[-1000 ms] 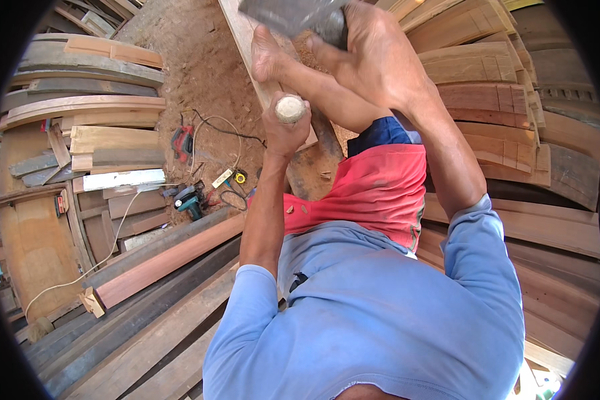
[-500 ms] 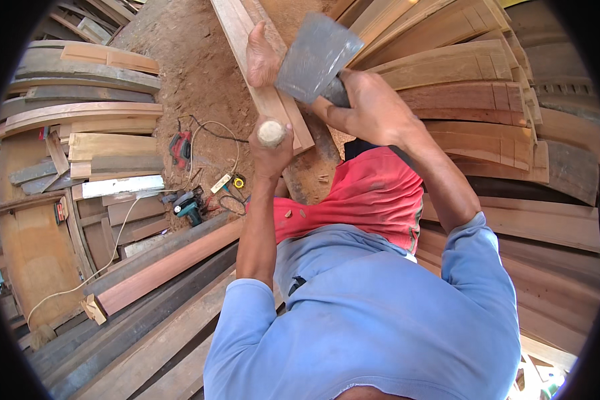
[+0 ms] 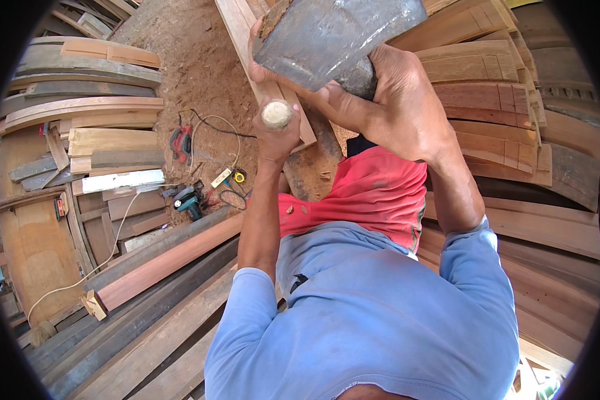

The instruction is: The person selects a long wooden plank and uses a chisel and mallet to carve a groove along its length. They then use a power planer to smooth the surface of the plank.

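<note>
My right hand [image 3: 413, 107] is raised at the upper middle, closed on a broad grey metal-headed tool like a hatchet [image 3: 340, 40]. Its scuffed flat face is up, with a dark thick part by my thumb; most of its handle is hidden. To the left and lower, my left hand [image 3: 277, 143] is wrapped round an upright round handle [image 3: 277, 115]. Only the handle's pale top end shows, and its lower part is hidden. Beyond lies a long light wooden plank [image 3: 237, 40], with my bare foot [image 3: 255, 57] on it, partly behind the grey head.
Stacked curved boards [image 3: 487, 100] line the right side. More boards [image 3: 113, 113] lie at the left. On the dusty ground are a red power tool [image 3: 180, 142], a teal power tool [image 3: 190, 205], a yellow tape measure [image 3: 239, 177] and cords. A reddish beam [image 3: 173, 263] lies near my left arm.
The metal-headed tool has risen nearer to the camera with my right hand and turned broadside, now covering more of the foot and plank. My left hand keeps its grip, shifted only slightly.
</note>
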Tool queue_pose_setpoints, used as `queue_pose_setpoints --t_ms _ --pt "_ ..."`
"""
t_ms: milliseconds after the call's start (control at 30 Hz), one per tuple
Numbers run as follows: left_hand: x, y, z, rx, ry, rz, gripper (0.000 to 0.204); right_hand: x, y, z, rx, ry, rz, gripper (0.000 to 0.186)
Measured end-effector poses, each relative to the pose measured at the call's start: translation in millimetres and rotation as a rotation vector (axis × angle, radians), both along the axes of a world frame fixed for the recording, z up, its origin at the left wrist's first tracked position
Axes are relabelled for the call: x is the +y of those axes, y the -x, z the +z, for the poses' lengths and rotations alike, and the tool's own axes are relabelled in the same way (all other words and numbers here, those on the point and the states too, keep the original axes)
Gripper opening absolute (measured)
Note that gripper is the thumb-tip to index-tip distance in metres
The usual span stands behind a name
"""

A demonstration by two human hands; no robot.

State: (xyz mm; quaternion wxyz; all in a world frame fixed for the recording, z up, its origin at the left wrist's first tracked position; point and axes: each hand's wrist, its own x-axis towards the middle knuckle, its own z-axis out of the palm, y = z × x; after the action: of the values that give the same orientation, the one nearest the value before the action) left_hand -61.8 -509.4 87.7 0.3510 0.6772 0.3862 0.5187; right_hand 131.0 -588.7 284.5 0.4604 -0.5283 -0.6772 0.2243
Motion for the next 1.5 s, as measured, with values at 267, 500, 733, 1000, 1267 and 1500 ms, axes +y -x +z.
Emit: queue_pose_setpoints --t_ms 267,500,733,1000,1267,1500 --pt "-17 -18 -7 -0.063 -0.081 0.025 0.032 8 1 -74 -0.6 0.131 -0.004 0.02" --pt "1 -6 -15 -0.005 0.053 -0.002 0.017 23 9 -7 -0.28 0.183 -0.151 0.037" --pt "-15 0 -30 0.084 -0.11 -0.054 0.032 6 -2 -87 -0.514 0.284 0.099 0.034" --pt "3 14 33 -0.001 -0.132 0.061 0.019 -3 -2 -43 -0.152 0.248 -0.055 0.028" --pt "3 19 22 0.018 0.001 0.047 0.02 -17 -1 -18 0.123 0.152 -0.054 0.026" --pt "2 19 7 0.034 0.019 0.059 0.019 -12 2 -18 -0.04 0.119 -0.1 0.028"
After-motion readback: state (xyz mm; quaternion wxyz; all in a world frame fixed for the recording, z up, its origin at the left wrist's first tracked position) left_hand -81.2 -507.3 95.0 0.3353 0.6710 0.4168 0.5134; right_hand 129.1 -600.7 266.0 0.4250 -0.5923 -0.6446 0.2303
